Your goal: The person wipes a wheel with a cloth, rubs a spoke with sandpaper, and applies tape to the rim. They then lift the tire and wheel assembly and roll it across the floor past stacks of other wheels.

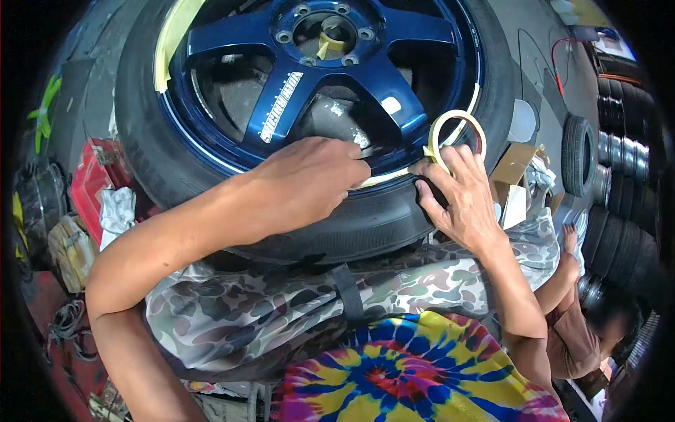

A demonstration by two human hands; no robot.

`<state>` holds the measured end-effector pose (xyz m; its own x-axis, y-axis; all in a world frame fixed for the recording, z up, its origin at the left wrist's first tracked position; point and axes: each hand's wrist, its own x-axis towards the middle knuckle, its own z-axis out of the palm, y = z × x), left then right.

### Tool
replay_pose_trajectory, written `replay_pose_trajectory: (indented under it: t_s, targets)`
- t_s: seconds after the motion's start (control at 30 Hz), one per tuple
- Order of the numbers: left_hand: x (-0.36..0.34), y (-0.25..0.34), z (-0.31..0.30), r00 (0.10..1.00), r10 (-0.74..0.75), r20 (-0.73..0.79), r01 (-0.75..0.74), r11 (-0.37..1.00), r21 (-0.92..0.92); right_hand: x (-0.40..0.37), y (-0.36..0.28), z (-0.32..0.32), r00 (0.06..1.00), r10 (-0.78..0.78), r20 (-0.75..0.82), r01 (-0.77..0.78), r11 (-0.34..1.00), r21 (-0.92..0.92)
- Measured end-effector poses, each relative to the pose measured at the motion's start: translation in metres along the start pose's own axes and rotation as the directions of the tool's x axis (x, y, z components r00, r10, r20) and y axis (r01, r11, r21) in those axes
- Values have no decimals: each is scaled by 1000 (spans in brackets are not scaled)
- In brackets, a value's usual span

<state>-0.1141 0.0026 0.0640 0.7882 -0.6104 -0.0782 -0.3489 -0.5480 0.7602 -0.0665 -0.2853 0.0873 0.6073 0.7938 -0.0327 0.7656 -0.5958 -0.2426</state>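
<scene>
A dark blue spoked wheel [380,81] lies flat in its black tire [309,228] before me. White lettering marks one spoke. My left hand [309,181] is over the near rim edge, its fingers curled and closed, the fingertips mostly hidden. From beneath it a pale yellow strip of masking tape [383,177] follows the rim toward my right hand [460,197]. That hand grips a roll of masking tape [434,135], which stands on edge with my fingers at its lower part. Another length of wider yellow tape [169,49] covers the rim at upper left.
A red container [95,172] and white gloves [117,211] are at left. An open cardboard box [512,169] stands right of the tire. Camouflage cloth [232,309] lies across my lap. Another person [580,337] sits at lower right, near stacked tires [619,239].
</scene>
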Motion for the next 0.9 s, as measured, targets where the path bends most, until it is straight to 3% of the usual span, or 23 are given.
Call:
replay_pose_trajectory:
  t_s: [0.13, 0.27, 0.33, 0.53, 0.57, 0.67, 0.73, 0.8, 0.87, 0.9]
  targets:
    - [-6, -1, 13, 984, 136, -113, -128, 989, 78, 7, -3, 6, 1000, -3, -22, 5, 998, 66]
    - [-6, -2, 22, 968, 171, -185, -156, 983, 96, 10, -8, 7, 999, -14, 31, 11, 997, 79]
    - [-7, -2, 18, 992, 63, -113, -67, 997, -31, 9, -14, 11, 997, -56, 52, 52, 996, 78]
    - [-10, -5, 11, 999, -20, -34, 17, 995, -96, 11, -54, 29, 1000, 8, 11, -9, 996, 85]
    - [-11, -6, 11, 999, -17, -30, 14, 995, -96, 13, -61, 36, 999, 8, -50, -1, 988, 153]
    - [-17, -5, 1, 990, -62, -125, 49, 993, -109, 10, -56, 41, 998, -29, -62, 37, 991, 127]
    - [-13, -3, -13, 973, -230, 29, 231, 972, -32, 2, -48, 31, 998, 9, -62, -7, 999, 48]
    - [-11, -4, -10, 968, -251, -22, 246, 961, -128, -4, -34, 28, 993, 30, -115, -32, 999, -17]
    - [-3, 1, -9, 919, -393, 29, 391, 899, -198, -3, -45, 31, 991, 45, -124, -44, 999, 6]
    - [-4, -2, -3, 925, -378, 23, 376, 906, -194, -2, -51, 40, 992, 20, -125, -14, 999, 50]
